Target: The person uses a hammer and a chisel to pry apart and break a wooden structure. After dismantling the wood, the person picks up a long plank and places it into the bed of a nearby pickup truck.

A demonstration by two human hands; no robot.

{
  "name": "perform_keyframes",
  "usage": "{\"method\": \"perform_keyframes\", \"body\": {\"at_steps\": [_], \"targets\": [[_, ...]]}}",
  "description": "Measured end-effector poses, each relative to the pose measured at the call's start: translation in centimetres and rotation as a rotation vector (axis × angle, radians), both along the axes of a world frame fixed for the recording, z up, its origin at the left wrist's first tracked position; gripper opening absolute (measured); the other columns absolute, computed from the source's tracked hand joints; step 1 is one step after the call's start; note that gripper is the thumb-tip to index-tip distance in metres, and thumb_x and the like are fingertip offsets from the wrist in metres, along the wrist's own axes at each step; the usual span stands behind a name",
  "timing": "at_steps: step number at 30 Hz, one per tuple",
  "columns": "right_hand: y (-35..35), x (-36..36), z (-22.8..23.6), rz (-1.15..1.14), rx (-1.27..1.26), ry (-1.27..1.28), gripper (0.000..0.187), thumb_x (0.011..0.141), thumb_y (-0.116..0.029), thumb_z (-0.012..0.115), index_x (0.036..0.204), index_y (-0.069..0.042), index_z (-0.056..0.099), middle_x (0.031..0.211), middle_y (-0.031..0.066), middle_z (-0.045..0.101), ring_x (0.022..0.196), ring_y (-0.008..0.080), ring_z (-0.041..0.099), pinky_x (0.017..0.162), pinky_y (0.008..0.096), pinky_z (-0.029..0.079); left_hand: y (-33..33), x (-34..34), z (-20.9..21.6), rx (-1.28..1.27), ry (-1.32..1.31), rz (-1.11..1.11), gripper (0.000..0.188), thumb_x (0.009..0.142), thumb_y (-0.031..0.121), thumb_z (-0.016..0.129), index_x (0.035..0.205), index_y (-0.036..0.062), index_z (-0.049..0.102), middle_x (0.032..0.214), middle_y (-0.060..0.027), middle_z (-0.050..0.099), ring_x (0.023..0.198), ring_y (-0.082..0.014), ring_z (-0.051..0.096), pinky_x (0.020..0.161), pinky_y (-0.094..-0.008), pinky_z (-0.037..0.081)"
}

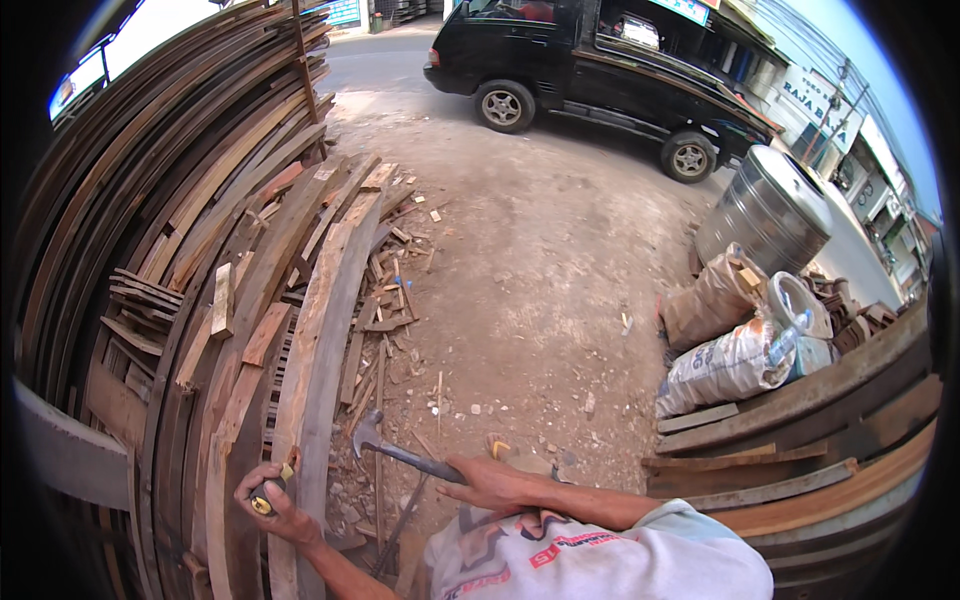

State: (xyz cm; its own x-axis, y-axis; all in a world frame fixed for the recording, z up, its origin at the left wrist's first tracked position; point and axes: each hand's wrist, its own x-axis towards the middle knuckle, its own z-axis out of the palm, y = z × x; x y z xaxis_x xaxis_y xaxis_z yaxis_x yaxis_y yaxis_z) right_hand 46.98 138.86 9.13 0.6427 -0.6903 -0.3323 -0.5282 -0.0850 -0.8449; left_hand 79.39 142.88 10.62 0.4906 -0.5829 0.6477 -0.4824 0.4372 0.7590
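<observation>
Two hands: both at work on one long plank at the edge of the timber stack.
Left hand: fingers closed around a small dark, yellow-tipped tool — likely a punch or chisel — held against the plank's near end.
Right hand: fingers wrapped tight on the handle of a claw hammer, its head raised just beside the plank.
Plank position: it lies on the stack's outer side, next to the dirt ground strewn with wood offcuts.
Long axis: runs away from the person, near end by the left hand, far end pointing up toward the road and the black vehicle.
Hammer axis: handle slants from the right hand up-left; the head points at the plank.
Doing it well: as a judgement — keep the held tool steady and square to the wood, keep the knuckles low, and strike with short, controlled blows so the head lands flat.
Risk: a glancing blow could catch the left fingers.
</observation>
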Motion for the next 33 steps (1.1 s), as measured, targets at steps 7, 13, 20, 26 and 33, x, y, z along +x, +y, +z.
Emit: {"method": "perform_keyframes", "body": {"at_steps": [7,13,20,26,33], "targets": [[0.2,-0.6,0.0,0.023,-0.007,0.037,0.052,0.106,-0.048,0.055,0.114,0.003,0.054,0.088,0.0284,0.065,0.087,0.0454,0.066,0.079,0.0530,0.049,0.4,-0.2,-0.3,-0.001,0.039,0.007,0.021,0.107,0.021,0.049,0.115,0.0018,0.048,0.106,-0.0140,0.059,0.099,-0.0233,0.058,0.096,-0.0424,0.049],[0.2,-0.5,-0.1,0.035,-0.025,0.049,0.051,0.106,-0.048,0.055,0.114,0.002,0.055,0.086,0.0287,0.065,0.088,0.0456,0.066,0.079,0.0530,0.049,0.6,-0.3,-0.3,-0.019,0.048,-0.008,0.021,0.108,0.022,0.049,0.115,0.0018,0.048,0.107,-0.0149,0.059,0.100,-0.0235,0.058,0.097,-0.0429,0.049],[0.2,0.0,-1.5,0.056,-0.022,0.060,0.051,0.106,-0.048,0.054,0.115,0.002,0.054,0.087,0.0295,0.065,0.087,0.0467,0.066,0.079,0.0545,0.049,0.5,0.0,-0.2,0.014,0.020,0.027,0.022,0.107,0.022,0.049,0.114,0.0019,0.048,0.106,-0.0139,0.059,0.100,-0.0238,0.058,0.097,-0.0444,0.049],[-2.1,0.3,-1.0,0.107,0.017,0.091,0.057,0.105,-0.050,0.053,0.124,0.004,0.055,0.099,0.0319,0.066,0.095,0.0475,0.067,0.086,0.0533,0.050,0.1,0.6,0.2,0.066,0.142,0.119,0.025,0.105,0.025,0.050,0.114,0.0019,0.048,0.101,-0.0127,0.059,0.099,-0.0247,0.059,0.095,-0.0449,0.049],[-6.9,-0.2,-1.8,0.116,-0.066,-0.013,0.055,0.107,-0.050,0.051,0.123,0.002,0.053,0.088,0.0274,0.065,0.086,0.0453,0.065,0.081,0.0538,0.049,-2.6,0.0,0.5,-0.048,0.194,0.381,0.037,0.108,0.041,0.049,0.104,0.0041,0.051,0.084,-0.0069,0.054,0.074,-0.0185,0.055,0.070,-0.0339,0.050]]}}
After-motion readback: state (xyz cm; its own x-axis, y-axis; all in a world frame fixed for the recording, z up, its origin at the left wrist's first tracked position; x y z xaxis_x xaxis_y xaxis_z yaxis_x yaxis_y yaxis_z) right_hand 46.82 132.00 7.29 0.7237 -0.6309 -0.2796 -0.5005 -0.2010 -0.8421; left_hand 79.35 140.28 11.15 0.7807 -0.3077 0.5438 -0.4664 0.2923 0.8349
